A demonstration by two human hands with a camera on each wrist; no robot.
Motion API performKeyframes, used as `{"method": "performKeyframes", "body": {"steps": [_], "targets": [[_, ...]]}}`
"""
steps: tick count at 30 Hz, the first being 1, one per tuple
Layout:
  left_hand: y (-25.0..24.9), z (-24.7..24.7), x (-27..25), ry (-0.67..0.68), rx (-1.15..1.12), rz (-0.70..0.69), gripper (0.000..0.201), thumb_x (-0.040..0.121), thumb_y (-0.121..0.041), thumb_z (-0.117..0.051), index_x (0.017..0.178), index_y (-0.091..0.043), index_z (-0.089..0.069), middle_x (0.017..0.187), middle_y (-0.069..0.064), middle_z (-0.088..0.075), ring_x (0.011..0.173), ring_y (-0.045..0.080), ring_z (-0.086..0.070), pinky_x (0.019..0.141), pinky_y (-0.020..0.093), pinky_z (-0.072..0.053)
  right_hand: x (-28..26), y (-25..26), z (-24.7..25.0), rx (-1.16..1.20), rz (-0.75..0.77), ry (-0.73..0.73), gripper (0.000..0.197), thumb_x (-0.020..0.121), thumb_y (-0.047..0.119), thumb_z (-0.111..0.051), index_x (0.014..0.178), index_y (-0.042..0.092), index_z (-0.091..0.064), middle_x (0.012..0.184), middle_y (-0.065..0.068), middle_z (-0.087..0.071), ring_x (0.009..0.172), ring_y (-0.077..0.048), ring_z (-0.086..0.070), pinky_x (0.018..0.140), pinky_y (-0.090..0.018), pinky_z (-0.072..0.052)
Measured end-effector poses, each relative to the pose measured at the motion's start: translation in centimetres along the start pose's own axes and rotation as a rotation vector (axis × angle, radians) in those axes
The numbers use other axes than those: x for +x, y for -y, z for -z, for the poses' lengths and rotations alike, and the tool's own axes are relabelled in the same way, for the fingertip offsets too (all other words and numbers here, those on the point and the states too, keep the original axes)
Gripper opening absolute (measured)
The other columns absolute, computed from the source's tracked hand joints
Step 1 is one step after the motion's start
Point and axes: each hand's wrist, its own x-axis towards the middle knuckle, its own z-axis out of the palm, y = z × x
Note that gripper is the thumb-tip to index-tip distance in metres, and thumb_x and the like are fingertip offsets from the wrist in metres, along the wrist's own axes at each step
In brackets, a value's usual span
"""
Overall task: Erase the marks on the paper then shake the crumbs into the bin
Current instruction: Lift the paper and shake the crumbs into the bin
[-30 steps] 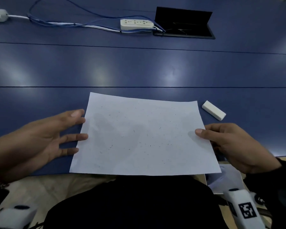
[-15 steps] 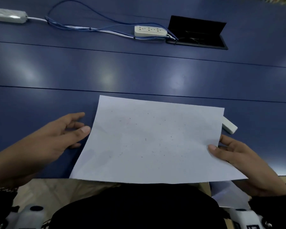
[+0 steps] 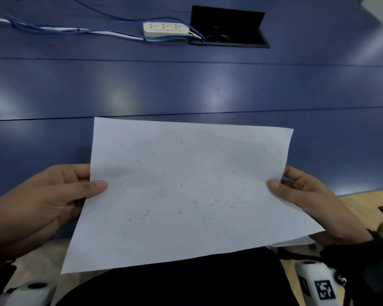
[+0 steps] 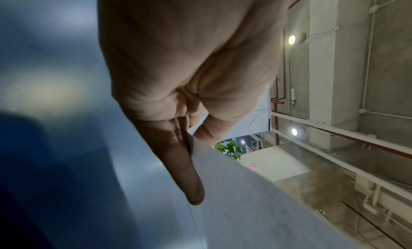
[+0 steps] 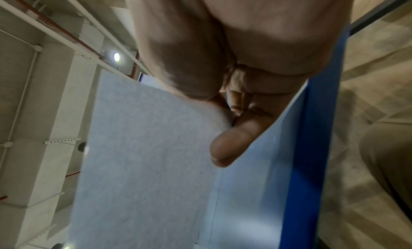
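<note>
Office — blue conference table [image 3: 186, 89], power strip [image 3: 165, 29]

White power strip [image 3: 165, 29], blue cables [image 3: 75, 29], perhaps an open cable hatch [image 3: 228, 27].

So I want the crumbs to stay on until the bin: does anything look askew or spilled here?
Nothing has spilled that shows. The paper is held off the table, pinched by the left hand and right hand at its side edges, with the crumbs scattered across it. The bin is not in view.

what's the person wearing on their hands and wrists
Both hands are bare, no gloves. The right hand has a black sleeve at its wrist, and the left hand a dark cuff. Below each wrist sits a white camera unit; the right one carries a black-and-white square tag.
</note>
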Motion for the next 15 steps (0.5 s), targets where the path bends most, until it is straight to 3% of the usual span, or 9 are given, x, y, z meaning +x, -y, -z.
{"method": "performKeyframes", "body": {"steps": [5,8,10,12,15], "targets": [[2.2,-2.3,-1.2,0.011,0.032,0.007,0.033,0.082,-0.005,-0.059,0.095,-0.018,-0.086,0.109,0.018,-0.079,0.094,0.038,-0.078,0.069,0.044,-0.066,-2.5,-2.7,2.1,0.036,0.004,-0.044,0.03,0.099,0.007,-0.055,0.127,0.008,-0.066,0.12,-0.015,-0.074,0.103,-0.037,-0.074,0.08,-0.041,-0.064],[3.5,-4.3,-1.9,0.103,0.073,0.035,0.033,0.082,-0.002,-0.059,0.097,-0.015,-0.085,0.109,0.021,-0.078,0.094,0.039,-0.078,0.068,0.042,-0.066,-4.8,-5.2,4.3,0.078,-0.016,-0.074,0.032,0.099,0.009,-0.055,0.13,0.008,-0.065,0.126,-0.018,-0.071,0.111,-0.043,-0.069,0.09,-0.049,-0.059],[4.3,-5.8,-1.9,0.22,0.101,0.082,0.029,0.084,-0.002,-0.063,0.1,-0.014,-0.085,0.111,0.023,-0.077,0.097,0.04,-0.078,0.071,0.04,-0.066,-6.7,-7.1,6.2,0.091,-0.044,-0.103,0.033,0.099,0.01,-0.056,0.132,0.008,-0.064,0.128,-0.02,-0.069,0.113,-0.045,-0.067,0.094,-0.054,-0.056],[5.1,-7.6,-1.8,0.423,0.148,0.13,0.027,0.093,-0.003,-0.067,0.112,-0.015,-0.082,0.121,0.021,-0.075,0.109,0.04,-0.075,0.084,0.039,-0.064,-8.7,-9.1,8.0,0.106,-0.067,-0.15,0.034,0.099,0.008,-0.055,0.132,0.008,-0.064,0.126,-0.023,-0.069,0.111,-0.047,-0.068,0.091,-0.054,-0.056],[6.4,-10.5,-1.3,0.689,0.223,0.206,0.029,0.105,-0.01,-0.058,0.128,-0.017,-0.075,0.134,0.015,-0.07,0.124,0.035,-0.068,0.1,0.038,-0.057,-11.4,-12.5,10.4,0.169,-0.109,-0.224,0.032,0.098,0.006,-0.054,0.128,0.007,-0.067,0.127,-0.022,-0.069,0.107,-0.043,-0.071,0.085,-0.049,-0.062]]}}
